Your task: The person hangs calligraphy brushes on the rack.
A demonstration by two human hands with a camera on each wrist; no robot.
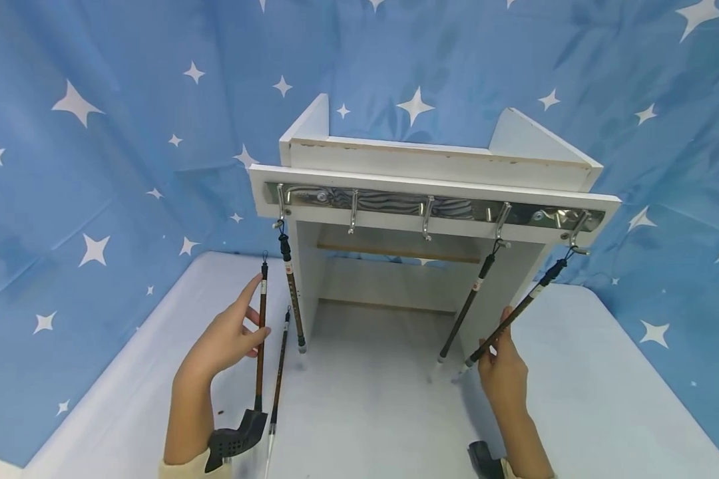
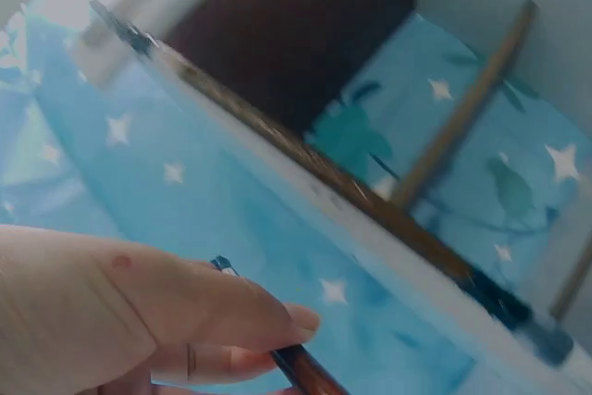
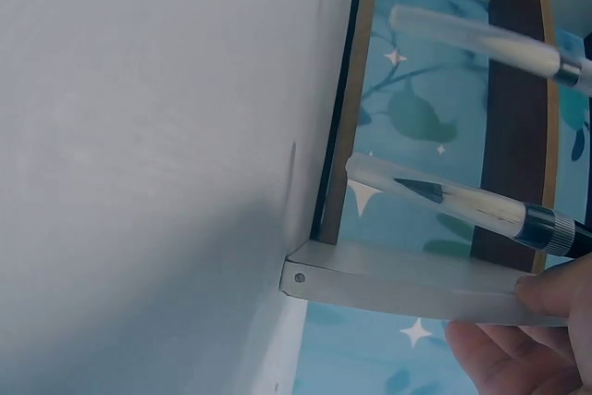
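My left hand (image 1: 230, 339) holds a dark brown-handled calligraphy brush (image 1: 261, 359) with a loop at its top, pinched between thumb and fingers, index finger stretched up along it. In the left wrist view the thumb crosses this brush (image 2: 313, 375). To its right, another brush (image 1: 291, 293) hangs from the leftmost hook. My right hand (image 1: 504, 372) is at the lower part of the brush (image 1: 530, 296) hanging from the rightmost hook. In the right wrist view its thumb and fingers are spread apart beside that brush's clear-capped tip (image 3: 462, 205).
A white wooden rack (image 1: 395, 176) carries a metal hook rail (image 1: 383, 199). One more brush (image 1: 467, 306) hangs from the fourth hook; two middle hooks hold nothing. Another brush (image 1: 280, 372) lies on the white table (image 1: 138, 399) at left. Behind hangs a blue starred curtain (image 1: 126, 133).
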